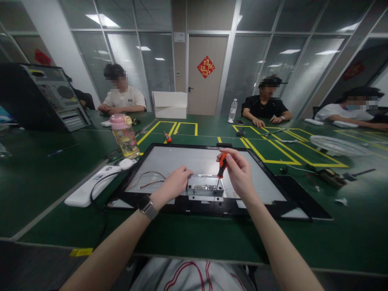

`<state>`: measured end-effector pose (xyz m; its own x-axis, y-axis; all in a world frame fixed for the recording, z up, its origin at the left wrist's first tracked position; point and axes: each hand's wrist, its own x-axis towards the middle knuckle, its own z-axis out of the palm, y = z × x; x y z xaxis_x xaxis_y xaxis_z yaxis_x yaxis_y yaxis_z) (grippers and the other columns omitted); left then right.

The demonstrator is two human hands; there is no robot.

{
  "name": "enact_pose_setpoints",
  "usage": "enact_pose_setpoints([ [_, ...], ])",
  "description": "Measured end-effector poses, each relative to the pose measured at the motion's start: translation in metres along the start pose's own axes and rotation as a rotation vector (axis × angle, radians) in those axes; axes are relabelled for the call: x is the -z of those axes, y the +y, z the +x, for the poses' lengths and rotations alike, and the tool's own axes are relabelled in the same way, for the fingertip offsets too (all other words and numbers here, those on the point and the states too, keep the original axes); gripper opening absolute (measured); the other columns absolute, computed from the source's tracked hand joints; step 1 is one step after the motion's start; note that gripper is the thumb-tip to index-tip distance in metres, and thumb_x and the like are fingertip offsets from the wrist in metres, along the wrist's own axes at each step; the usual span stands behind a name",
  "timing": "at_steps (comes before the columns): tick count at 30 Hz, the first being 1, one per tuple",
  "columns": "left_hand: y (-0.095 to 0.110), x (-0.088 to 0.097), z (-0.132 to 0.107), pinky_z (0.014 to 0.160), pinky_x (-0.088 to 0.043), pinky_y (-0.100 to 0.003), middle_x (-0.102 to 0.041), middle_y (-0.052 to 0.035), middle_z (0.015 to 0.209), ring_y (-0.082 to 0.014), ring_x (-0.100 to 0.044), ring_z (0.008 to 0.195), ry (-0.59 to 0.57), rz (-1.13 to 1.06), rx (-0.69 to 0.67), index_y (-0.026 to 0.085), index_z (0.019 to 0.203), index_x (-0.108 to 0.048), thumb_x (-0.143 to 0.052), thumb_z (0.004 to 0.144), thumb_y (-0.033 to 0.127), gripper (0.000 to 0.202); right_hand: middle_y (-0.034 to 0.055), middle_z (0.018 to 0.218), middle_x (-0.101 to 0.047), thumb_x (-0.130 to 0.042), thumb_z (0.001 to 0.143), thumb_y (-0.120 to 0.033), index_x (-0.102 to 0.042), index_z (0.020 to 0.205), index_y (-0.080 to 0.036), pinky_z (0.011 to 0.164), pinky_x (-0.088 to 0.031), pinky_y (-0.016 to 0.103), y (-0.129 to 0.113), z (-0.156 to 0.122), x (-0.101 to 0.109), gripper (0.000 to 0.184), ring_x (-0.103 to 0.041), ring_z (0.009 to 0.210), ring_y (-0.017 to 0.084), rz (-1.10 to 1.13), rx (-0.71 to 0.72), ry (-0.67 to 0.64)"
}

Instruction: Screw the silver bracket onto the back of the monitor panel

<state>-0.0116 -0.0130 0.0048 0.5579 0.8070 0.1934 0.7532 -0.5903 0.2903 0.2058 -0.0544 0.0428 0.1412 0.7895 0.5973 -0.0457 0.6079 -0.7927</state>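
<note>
A black-framed monitor panel [169,159] lies flat, back side up, on the green table. A small metal bracket [205,188] sits near the panel's front edge. My left hand [175,182] rests on the bracket's left side, fingers curled against it. My right hand [238,171] is closed around an orange-and-black screwdriver [222,166], held upright with its tip down on the bracket's right part. Thin coloured wires [148,180] loop over the panel left of my left hand. A watch is on my left wrist.
A pink-lidded bottle [125,136], a white power strip [91,186] with a black cable and a computer case [53,95] stand to the left. A white fan grille [336,145] and small tools lie to the right. Three people sit across the table, near a white box [169,104].
</note>
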Motion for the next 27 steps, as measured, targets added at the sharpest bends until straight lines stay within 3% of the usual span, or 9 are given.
enact_pose_setpoints([
  [3,-0.0008,-0.0005,-0.0002,0.093,-0.048,-0.032,-0.059,-0.0096,0.108,-0.0184,-0.061,0.097,0.003,-0.004,-0.008,0.017,0.118,-0.063,-0.036,0.092,0.010,0.038,0.0026,0.086,-0.067,-0.056,0.092,-0.038,-0.071,0.096,-0.026,0.078,-0.052,0.033,0.0000,0.0004,0.0000,0.020,-0.064,0.083,0.017,0.049,-0.014,-0.024],
  [8,-0.0022,-0.0023,-0.0003,0.093,-0.048,-0.032,-0.059,-0.0095,0.107,-0.0182,-0.061,0.097,0.013,-0.011,-0.018,0.016,0.117,-0.064,-0.036,0.092,0.010,0.038,0.0013,0.083,-0.065,-0.065,0.086,-0.036,-0.072,0.090,-0.026,0.066,-0.051,0.029,0.0005,-0.0003,0.0005,0.013,-0.061,0.074,0.015,-0.002,-0.003,-0.014],
  [15,-0.0021,-0.0007,-0.0002,0.092,-0.048,-0.031,-0.059,-0.0093,0.109,-0.0182,-0.061,0.097,0.007,0.000,-0.013,0.018,0.118,-0.063,-0.036,0.093,0.011,0.038,0.0023,0.084,-0.067,-0.057,0.090,-0.040,-0.067,0.097,-0.025,0.073,-0.054,0.034,-0.0036,0.0013,-0.0019,0.019,-0.065,0.077,0.017,0.093,-0.067,-0.033],
  [21,-0.0026,-0.0013,0.0000,0.091,-0.049,-0.032,-0.059,-0.0096,0.106,-0.0190,-0.061,0.095,0.008,0.010,-0.024,0.016,0.119,-0.063,-0.036,0.093,0.011,0.038,0.0002,0.080,-0.065,-0.068,0.083,-0.039,-0.070,0.087,-0.026,0.069,-0.051,0.029,0.0011,0.0015,0.0003,0.014,-0.061,0.075,0.015,0.056,-0.057,0.012],
  [27,-0.0030,-0.0016,-0.0003,0.092,-0.048,-0.032,-0.059,-0.0100,0.108,-0.0192,-0.062,0.096,0.015,0.003,-0.023,0.016,0.119,-0.063,-0.036,0.092,0.010,0.038,0.0013,0.080,-0.066,-0.060,0.089,-0.040,-0.069,0.094,-0.024,0.074,-0.052,0.032,-0.0036,0.0024,-0.0025,0.019,-0.064,0.075,0.016,0.167,-0.095,-0.026],
])
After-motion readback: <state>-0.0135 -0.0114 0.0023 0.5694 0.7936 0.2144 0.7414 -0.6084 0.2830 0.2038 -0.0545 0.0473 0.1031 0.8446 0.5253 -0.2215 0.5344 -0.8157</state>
